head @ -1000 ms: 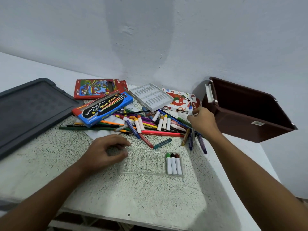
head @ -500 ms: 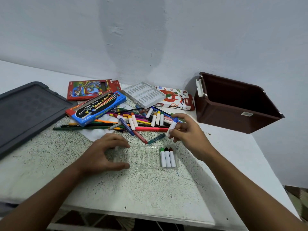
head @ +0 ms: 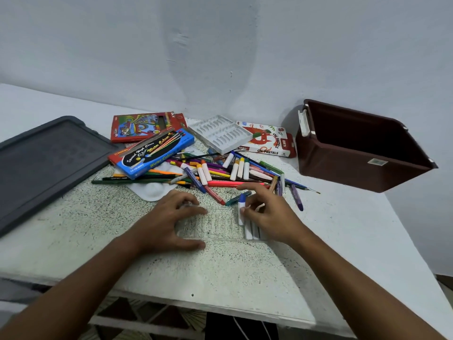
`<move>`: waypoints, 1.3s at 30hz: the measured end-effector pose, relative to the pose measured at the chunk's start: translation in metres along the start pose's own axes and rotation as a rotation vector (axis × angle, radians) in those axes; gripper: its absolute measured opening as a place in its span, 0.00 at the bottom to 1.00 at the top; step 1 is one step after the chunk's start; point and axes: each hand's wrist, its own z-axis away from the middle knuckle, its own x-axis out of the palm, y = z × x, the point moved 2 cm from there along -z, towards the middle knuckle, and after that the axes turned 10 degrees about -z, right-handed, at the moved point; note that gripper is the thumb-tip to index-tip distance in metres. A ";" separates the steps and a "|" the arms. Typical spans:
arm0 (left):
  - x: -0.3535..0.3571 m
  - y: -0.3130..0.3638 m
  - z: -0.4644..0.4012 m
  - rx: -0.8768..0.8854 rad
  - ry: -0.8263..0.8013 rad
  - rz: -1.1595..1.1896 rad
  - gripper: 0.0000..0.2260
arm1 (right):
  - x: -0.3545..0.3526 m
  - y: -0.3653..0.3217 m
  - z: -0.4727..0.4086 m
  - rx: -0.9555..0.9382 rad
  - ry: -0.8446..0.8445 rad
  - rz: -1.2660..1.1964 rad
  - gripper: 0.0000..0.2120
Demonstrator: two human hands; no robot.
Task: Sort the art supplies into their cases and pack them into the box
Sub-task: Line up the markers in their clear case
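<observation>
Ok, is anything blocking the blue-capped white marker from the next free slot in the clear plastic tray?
Nothing visible does. The right hand holds the blue-capped white marker just above the clear plastic tray, beside markers already seated.

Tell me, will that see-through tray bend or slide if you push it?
The clear tray looks thin, so it probably flexes and weighs little. It likely slides easily, which may be why the left hand rests on its end while the right hand lowers a blue-capped tube.
</observation>
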 end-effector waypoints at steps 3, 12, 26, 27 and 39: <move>0.002 0.001 0.000 0.012 0.007 -0.034 0.30 | 0.000 0.002 0.000 0.000 -0.019 0.116 0.15; 0.006 0.000 -0.001 0.007 -0.018 -0.086 0.31 | 0.000 0.007 0.006 -0.036 -0.085 0.372 0.22; 0.007 -0.002 -0.002 0.010 -0.017 -0.107 0.33 | 0.003 0.009 0.015 -0.121 -0.056 0.404 0.14; 0.007 -0.001 -0.003 0.011 -0.012 -0.101 0.33 | 0.003 0.009 0.015 -0.127 -0.050 0.407 0.14; -0.005 0.000 0.000 0.014 0.002 0.086 0.29 | -0.023 0.003 -0.027 0.001 0.213 0.393 0.13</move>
